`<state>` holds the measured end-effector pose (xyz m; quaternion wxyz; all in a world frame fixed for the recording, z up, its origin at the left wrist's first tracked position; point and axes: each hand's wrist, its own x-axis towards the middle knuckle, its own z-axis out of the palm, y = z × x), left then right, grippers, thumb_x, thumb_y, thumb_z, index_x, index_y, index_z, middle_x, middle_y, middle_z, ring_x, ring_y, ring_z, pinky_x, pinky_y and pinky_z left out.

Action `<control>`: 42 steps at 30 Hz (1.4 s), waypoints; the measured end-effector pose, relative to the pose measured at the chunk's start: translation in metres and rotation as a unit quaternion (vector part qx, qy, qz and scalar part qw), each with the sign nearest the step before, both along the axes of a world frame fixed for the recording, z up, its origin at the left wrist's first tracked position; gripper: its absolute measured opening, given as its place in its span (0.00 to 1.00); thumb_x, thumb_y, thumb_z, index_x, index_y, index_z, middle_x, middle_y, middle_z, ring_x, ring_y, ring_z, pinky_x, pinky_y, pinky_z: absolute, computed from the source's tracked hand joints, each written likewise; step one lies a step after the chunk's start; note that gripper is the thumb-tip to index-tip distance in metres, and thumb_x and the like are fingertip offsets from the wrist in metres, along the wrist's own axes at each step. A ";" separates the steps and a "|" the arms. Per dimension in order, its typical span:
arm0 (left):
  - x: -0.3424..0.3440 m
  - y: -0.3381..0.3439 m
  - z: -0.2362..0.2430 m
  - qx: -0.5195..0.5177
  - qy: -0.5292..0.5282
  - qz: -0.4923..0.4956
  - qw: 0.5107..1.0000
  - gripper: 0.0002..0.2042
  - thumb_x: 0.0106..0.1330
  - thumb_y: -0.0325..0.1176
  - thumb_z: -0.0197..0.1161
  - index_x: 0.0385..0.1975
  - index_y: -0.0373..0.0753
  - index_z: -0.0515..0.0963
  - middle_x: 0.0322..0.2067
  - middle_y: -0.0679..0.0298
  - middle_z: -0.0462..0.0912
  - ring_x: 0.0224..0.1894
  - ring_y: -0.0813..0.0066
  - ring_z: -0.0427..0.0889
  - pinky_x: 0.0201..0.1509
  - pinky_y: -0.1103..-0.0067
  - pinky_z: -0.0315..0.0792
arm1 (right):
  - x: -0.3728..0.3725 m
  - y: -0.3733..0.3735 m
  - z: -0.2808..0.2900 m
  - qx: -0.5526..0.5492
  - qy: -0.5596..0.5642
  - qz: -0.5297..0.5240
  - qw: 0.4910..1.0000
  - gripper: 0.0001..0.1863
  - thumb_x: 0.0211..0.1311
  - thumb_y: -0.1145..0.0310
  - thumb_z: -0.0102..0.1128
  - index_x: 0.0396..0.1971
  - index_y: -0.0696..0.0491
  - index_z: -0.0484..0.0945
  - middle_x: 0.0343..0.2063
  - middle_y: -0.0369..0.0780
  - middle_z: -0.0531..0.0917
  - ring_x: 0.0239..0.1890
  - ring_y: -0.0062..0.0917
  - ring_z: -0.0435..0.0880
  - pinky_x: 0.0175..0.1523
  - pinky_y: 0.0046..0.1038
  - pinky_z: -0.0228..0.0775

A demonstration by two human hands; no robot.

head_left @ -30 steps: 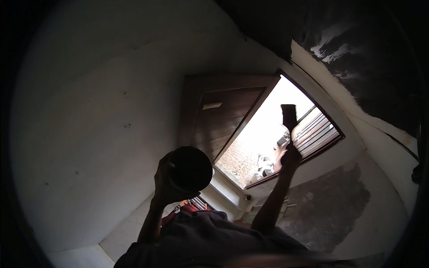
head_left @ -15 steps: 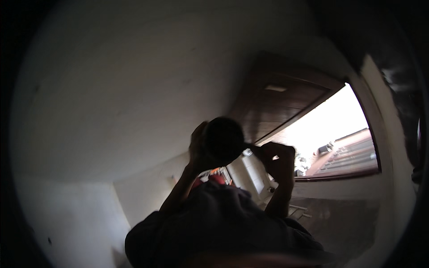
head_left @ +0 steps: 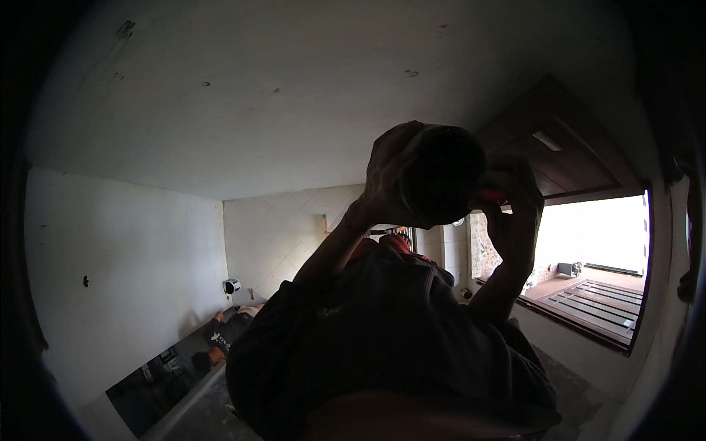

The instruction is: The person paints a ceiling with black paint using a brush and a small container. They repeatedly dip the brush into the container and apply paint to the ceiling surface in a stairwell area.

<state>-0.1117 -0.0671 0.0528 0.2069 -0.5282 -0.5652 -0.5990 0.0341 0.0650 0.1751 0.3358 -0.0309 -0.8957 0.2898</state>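
Left hand (head_left: 384, 173) wrapped its fingers around a dark cylindrical container (head_left: 446, 176); right hand (head_left: 519, 192) pinched a shadowed red object (head_left: 494, 195).

White print (head_left: 219, 338) on the dark shirt (head_left: 234, 325) at lower left is unreadable.

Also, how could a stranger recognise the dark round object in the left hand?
From the bright opening at right, look left to the left hand. It grips the dark round object; unlike the angular wooden panel nearby, this shows a broad, nearly black disc.
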 end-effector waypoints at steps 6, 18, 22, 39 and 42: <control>-0.009 0.003 0.012 0.060 0.046 -0.026 0.997 0.58 0.35 0.49 0.87 0.70 0.49 0.59 0.64 0.40 0.66 0.65 0.42 0.70 0.66 0.56 0.70 | -0.015 0.001 0.003 0.059 -0.034 0.046 0.997 0.15 0.42 0.75 0.75 0.33 0.54 0.82 0.31 0.39 0.83 0.36 0.36 0.80 0.42 0.35 0.73; 0.002 0.007 0.026 0.015 0.065 -0.029 0.997 0.55 0.37 0.51 0.87 0.69 0.53 0.58 0.64 0.37 0.66 0.65 0.38 0.70 0.63 0.54 0.72 | 0.003 0.005 0.007 0.017 -0.016 0.011 1.000 0.13 0.42 0.70 0.77 0.29 0.54 0.82 0.23 0.38 0.83 0.30 0.33 0.82 0.39 0.35 0.73; 0.006 0.006 0.030 0.025 0.063 -0.047 0.997 0.52 0.39 0.53 0.85 0.65 0.52 0.60 0.63 0.36 0.67 0.63 0.36 0.72 0.62 0.52 0.72 | 0.010 0.001 0.010 0.022 0.007 0.005 1.000 0.13 0.44 0.69 0.77 0.29 0.54 0.83 0.23 0.38 0.83 0.28 0.31 0.82 0.37 0.34 0.73; 0.032 0.041 0.045 0.012 0.094 -0.108 0.990 0.49 0.39 0.52 0.85 0.64 0.54 0.63 0.64 0.42 0.68 0.64 0.39 0.71 0.63 0.51 0.71 | 0.048 0.007 0.013 0.005 0.033 -0.109 0.994 0.08 0.50 0.72 0.74 0.29 0.54 0.83 0.25 0.40 0.85 0.28 0.31 0.86 0.32 0.31 0.77; 0.033 0.043 0.047 -0.005 0.122 -0.098 0.988 0.49 0.40 0.53 0.85 0.64 0.54 0.64 0.64 0.42 0.69 0.64 0.39 0.71 0.64 0.51 0.70 | 0.053 0.008 0.011 0.026 0.022 -0.104 0.994 0.09 0.50 0.71 0.74 0.30 0.54 0.83 0.25 0.40 0.85 0.27 0.30 0.86 0.31 0.32 0.77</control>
